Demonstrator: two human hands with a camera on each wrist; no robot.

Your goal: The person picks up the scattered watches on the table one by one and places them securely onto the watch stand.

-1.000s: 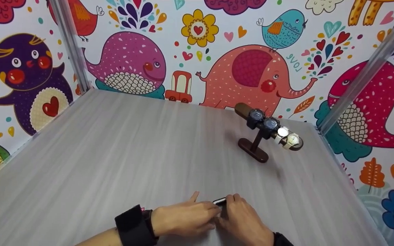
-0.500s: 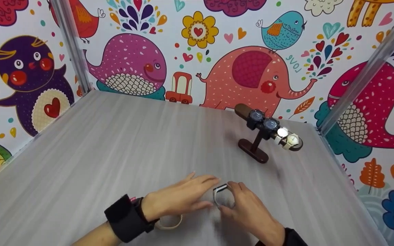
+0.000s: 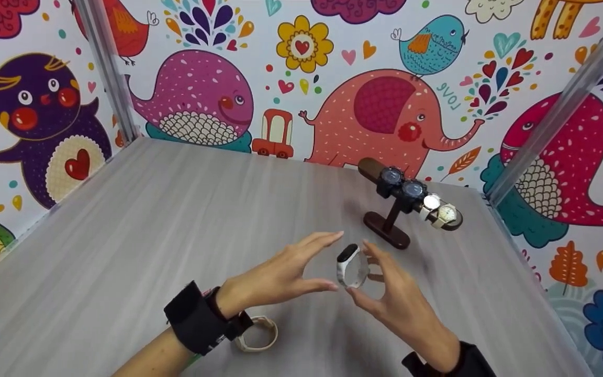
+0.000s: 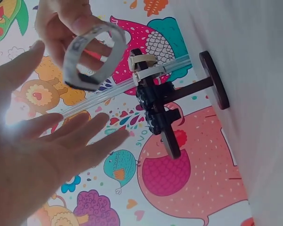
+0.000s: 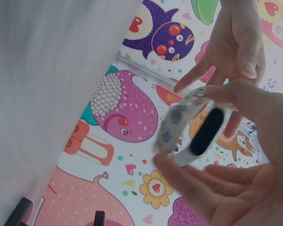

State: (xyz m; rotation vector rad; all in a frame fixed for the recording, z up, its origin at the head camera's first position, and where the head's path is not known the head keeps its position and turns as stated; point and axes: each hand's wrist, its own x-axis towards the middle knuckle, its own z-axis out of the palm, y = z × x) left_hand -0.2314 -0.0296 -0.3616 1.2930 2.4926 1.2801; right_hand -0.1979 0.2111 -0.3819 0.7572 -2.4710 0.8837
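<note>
My right hand (image 3: 406, 303) pinches a closed-loop white fitness band (image 3: 341, 273) between thumb and fingers, held up over the table. The band has a dark oval screen (image 5: 207, 131), and its strap (image 5: 172, 125) carries a pale pattern in the right wrist view. To its left, my left hand (image 3: 272, 275) has its fingers straight and spread, thumb apart, with nothing in it. The left wrist view shows this open palm (image 4: 33, 174) beside the band (image 4: 71, 61). A beige-strapped loop (image 3: 259, 348), like a watch, lies on the table below the left wrist, partly hidden by the wrist strap.
A dark wooden watch stand (image 3: 388, 230) stands at the back right. Its bar bears two black watches (image 3: 412, 191) and two light-strapped watches (image 3: 446, 213). Walls with cartoon prints (image 3: 197, 94) and metal corner posts (image 3: 107, 68) enclose the grey table (image 3: 186, 220).
The right hand has lifted the band up and forward, off the near table area. The left hand has moved away from the band and spread open, uncovering the beige loop.
</note>
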